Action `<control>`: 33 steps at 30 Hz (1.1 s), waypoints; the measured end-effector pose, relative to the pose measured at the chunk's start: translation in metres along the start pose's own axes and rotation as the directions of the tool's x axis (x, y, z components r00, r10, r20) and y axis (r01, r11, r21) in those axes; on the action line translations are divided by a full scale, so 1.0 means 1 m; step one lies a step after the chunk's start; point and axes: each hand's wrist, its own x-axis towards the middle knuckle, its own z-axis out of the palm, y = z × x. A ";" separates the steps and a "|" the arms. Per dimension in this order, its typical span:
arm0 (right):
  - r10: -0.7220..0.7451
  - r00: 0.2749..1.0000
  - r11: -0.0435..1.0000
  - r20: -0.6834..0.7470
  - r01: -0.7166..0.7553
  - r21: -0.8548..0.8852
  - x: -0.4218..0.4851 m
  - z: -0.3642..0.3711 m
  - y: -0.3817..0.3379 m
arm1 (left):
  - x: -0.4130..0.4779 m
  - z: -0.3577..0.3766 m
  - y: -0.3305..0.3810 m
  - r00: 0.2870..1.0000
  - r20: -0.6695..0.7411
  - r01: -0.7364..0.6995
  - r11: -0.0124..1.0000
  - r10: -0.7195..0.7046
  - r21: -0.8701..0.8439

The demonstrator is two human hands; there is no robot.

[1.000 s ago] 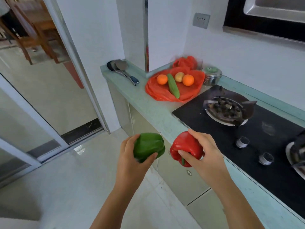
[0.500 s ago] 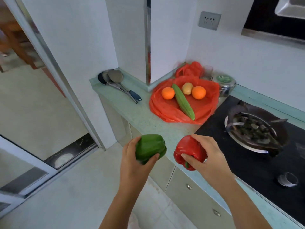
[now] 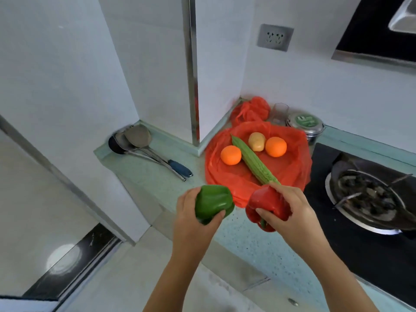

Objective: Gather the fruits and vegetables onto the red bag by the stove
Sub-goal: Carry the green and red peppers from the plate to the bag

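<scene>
My left hand (image 3: 193, 224) grips a green bell pepper (image 3: 212, 203) just above the counter's front edge. My right hand (image 3: 290, 212) grips a red bell pepper (image 3: 266, 201) over the near edge of the red bag (image 3: 227, 176). The red bag lies flat on the counter left of the stove. On it rest two oranges (image 3: 230, 155) (image 3: 276, 146), a long green gourd (image 3: 254, 162) and a yellowish potato (image 3: 256, 141). The gourd's near tip is hidden behind my right hand.
Ladles and a spatula (image 3: 137, 140) lie at the counter's left end. A bunched red bag (image 3: 249, 110), a glass (image 3: 279, 112) and a steel tin (image 3: 306, 124) stand against the wall. The black stove (image 3: 351, 244) with a burner (image 3: 369, 194) is on the right.
I have come closer to the counter. Both hands with their peppers have moved forward; the red pepper now hangs over the bag's near edge.
</scene>
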 end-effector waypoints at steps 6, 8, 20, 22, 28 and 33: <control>0.083 0.993 0.996 -0.078 -0.084 -0.006 0.051 0.009 0.023 | 0.063 0.035 -0.014 0.991 0.118 -0.056 0.998 0.058 -0.020; 0.100 0.989 0.995 -0.108 -0.100 -0.001 0.071 0.013 0.031 | 0.084 0.049 -0.019 0.986 0.151 -0.074 0.997 0.074 -0.004; 0.264 0.947 0.964 -0.183 -0.264 0.021 0.171 0.024 0.097 | 0.163 0.125 -0.048 0.928 0.361 -0.150 0.981 0.096 0.123; 0.289 0.937 0.956 -0.198 -0.292 0.013 0.180 0.025 0.110 | 0.169 0.135 -0.057 0.910 0.396 -0.188 0.972 0.119 0.139; 0.340 0.917 0.936 -0.211 -0.351 -0.014 0.199 0.034 0.139 | 0.182 0.158 -0.077 0.885 0.442 -0.228 0.963 0.144 0.143; 0.362 0.916 0.923 -0.173 -0.379 -0.071 0.212 0.041 0.158 | 0.187 0.167 -0.090 0.873 0.440 -0.315 0.931 0.208 0.184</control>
